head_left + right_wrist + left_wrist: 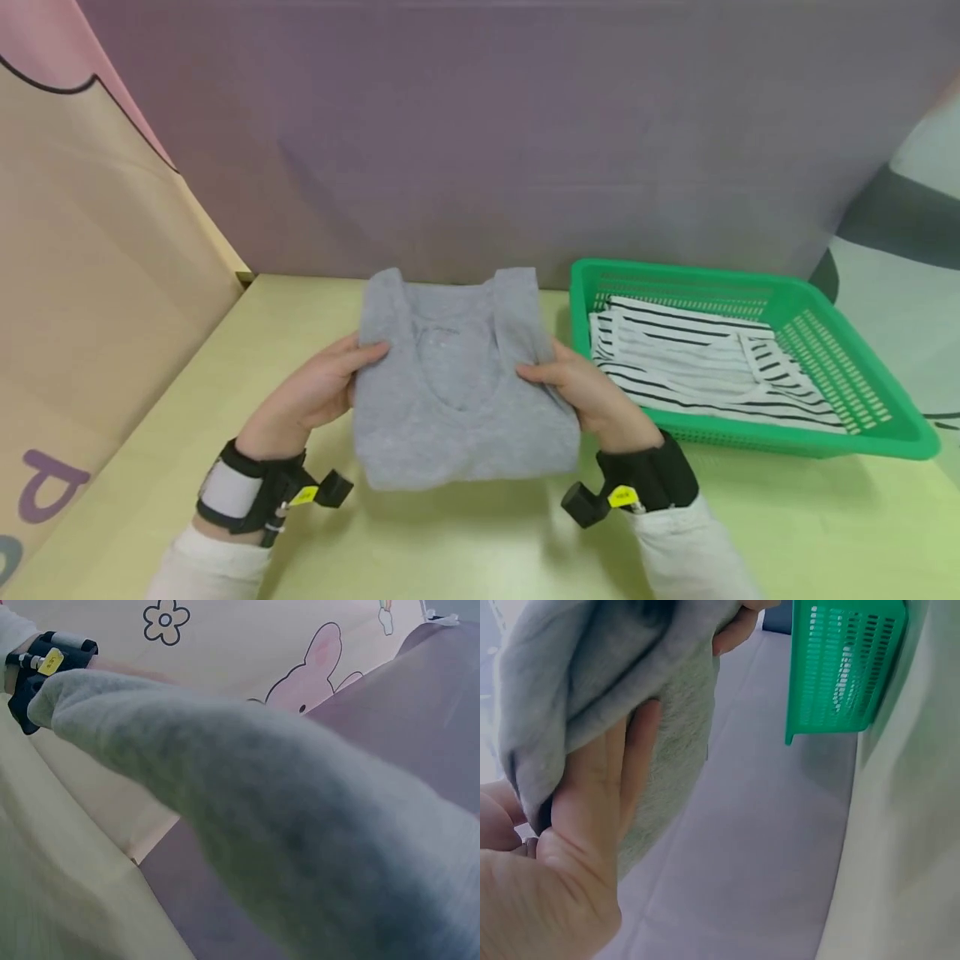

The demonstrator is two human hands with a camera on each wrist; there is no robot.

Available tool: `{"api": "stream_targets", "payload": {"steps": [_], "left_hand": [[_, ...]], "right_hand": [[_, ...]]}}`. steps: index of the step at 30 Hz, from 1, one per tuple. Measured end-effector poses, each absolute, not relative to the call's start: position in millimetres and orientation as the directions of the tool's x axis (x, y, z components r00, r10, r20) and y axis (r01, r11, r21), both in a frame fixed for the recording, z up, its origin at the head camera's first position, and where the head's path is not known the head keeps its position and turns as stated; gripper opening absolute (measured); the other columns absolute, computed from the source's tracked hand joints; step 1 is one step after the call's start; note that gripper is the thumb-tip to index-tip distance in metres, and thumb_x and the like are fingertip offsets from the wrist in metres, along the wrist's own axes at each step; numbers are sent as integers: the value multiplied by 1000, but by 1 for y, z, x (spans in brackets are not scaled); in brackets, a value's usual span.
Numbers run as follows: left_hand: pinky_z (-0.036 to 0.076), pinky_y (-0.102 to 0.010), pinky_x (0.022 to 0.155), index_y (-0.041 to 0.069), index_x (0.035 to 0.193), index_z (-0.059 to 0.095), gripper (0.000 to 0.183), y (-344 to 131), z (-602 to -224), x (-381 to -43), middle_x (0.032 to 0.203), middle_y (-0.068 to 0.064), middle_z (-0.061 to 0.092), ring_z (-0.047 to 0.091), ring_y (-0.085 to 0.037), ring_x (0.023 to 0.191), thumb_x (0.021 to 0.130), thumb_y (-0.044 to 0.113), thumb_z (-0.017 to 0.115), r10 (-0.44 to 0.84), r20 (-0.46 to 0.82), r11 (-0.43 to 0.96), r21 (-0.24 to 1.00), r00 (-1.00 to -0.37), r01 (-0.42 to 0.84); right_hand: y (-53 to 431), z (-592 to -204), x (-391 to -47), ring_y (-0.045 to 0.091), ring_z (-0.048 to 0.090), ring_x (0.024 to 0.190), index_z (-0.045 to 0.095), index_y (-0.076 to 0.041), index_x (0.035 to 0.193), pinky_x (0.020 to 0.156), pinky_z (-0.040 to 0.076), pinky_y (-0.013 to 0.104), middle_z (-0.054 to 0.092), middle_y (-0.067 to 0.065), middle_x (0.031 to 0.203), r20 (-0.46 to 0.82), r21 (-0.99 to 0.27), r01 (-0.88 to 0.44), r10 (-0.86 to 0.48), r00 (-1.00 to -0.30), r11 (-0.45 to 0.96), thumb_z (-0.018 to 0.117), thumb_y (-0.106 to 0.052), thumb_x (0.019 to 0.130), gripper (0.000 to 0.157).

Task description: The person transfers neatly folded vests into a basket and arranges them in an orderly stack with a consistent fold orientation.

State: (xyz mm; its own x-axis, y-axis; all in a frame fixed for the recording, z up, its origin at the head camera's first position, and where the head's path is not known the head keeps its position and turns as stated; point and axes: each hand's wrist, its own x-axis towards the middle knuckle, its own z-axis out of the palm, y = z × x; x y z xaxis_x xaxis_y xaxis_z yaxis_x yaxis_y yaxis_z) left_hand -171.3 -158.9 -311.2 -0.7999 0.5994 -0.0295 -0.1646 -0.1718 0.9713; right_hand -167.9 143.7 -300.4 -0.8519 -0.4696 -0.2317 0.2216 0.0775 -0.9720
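A folded grey tank top, with two shoulder straps and a scooped neckline, is held up above the table, apart from it. My left hand grips its left side, thumb on the front. On the opposite side my right hand pinches the edge, also with the thumb in front. In the left wrist view, fingers of the left hand reach under the fabric behind the tank top. Blurred grey cloth fills much of the right wrist view, where the right hand is hidden.
A green plastic basket stands on the table to the right, close to my right hand. Inside lies a folded white garment with black stripes. A grey-purple cloth wall rises behind the pale yellow table; a printed panel stands left.
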Motion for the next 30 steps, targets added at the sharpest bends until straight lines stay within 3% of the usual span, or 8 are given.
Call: {"api": "stream_targets", "payload": {"steps": [8,18,26,30], "left_hand": [[55,-23,77,-5,147,11,58,-148,-318,-171,108,4,65,67,-8,91,104,25,37,638,-41,-166,968,-769,-189],[56,-23,76,-8,145,12,56,-138,-315,-161,107,3,65,67,-8,90,103,17,39,675,-7,-219,953,-738,-209],[56,-24,75,-6,147,10,57,-133,-312,-155,107,3,65,67,-8,88,103,17,39,666,-27,-221,947,-745,-232],[56,-24,75,-6,146,12,56,-131,-314,-155,106,3,65,68,-9,88,103,17,39,673,-19,-237,942,-739,-239]], "right_hand": [[161,-305,-162,32,27,134,0,-21,153,101,35,36,16,16,153,-234,-971,224,-479,-846,79,49,-10,96,76],[180,-299,-147,31,24,134,-5,-26,152,96,41,30,9,16,154,-236,-969,240,-531,-814,63,49,-13,97,79],[187,-297,-141,20,45,117,-2,-19,152,90,47,31,16,19,150,-260,-962,264,-523,-812,68,50,-17,97,76],[190,-296,-139,16,48,111,-2,-18,152,89,48,31,17,20,148,-255,-964,258,-526,-811,70,50,-18,98,75]]}}
